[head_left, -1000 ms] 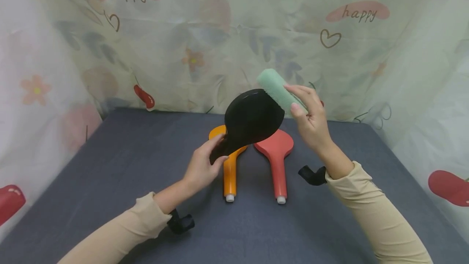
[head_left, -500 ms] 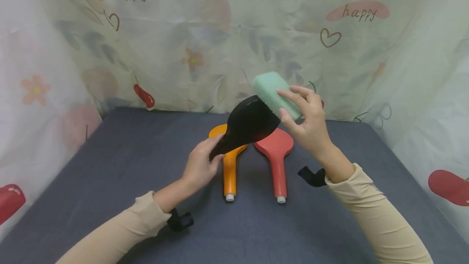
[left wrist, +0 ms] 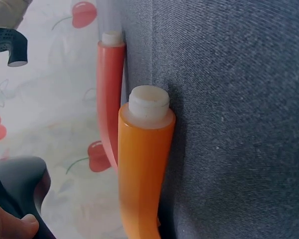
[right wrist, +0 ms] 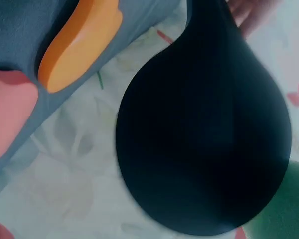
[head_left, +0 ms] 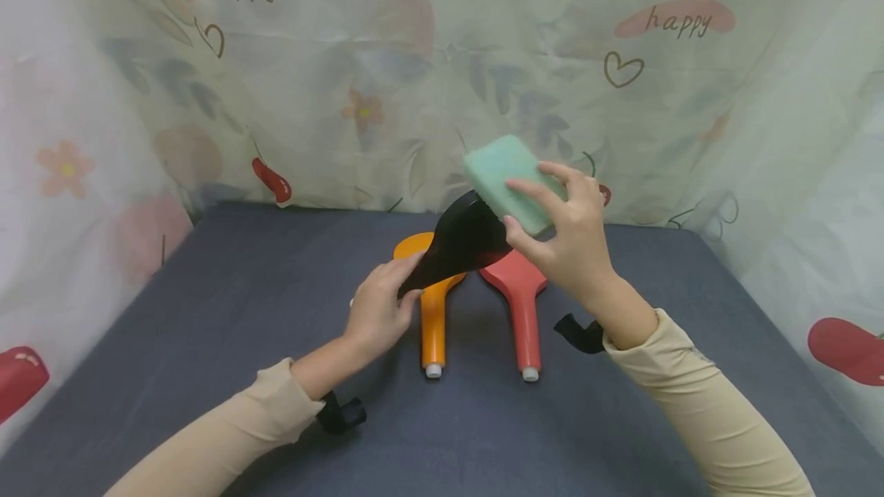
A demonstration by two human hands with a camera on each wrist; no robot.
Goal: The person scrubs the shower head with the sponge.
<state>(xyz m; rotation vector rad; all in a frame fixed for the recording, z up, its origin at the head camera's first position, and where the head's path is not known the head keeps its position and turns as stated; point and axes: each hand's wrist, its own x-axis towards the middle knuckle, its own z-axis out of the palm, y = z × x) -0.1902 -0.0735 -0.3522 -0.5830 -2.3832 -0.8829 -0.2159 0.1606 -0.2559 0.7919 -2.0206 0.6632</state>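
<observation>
My left hand [head_left: 378, 313] grips the handle of a black shower head [head_left: 461, 240], holding it raised and tilted above the table. In my right hand [head_left: 573, 240] is a pale green sponge [head_left: 507, 179], pinched between thumb and fingers. The sponge lies against the far right edge of the black head and hides part of it. Seen from the right wrist, the black shower head [right wrist: 204, 134] fills the middle, and the sponge [right wrist: 284, 206] shows at the lower right. Below, an orange shower head [head_left: 433, 328] and a red shower head [head_left: 526, 313] lie on the table.
The dark grey table [head_left: 242, 313] carries both lying shower heads, their white handle ends toward me. A printed curtain [head_left: 311, 98] closes off the back and sides. Black wrist mounts [head_left: 341, 413] hang under both sleeves.
The sponge has moved slightly left and down along the black shower head's edge, turning its broad face into sight. The black head has tilted and looks narrower. The orange and red ones stay put.
</observation>
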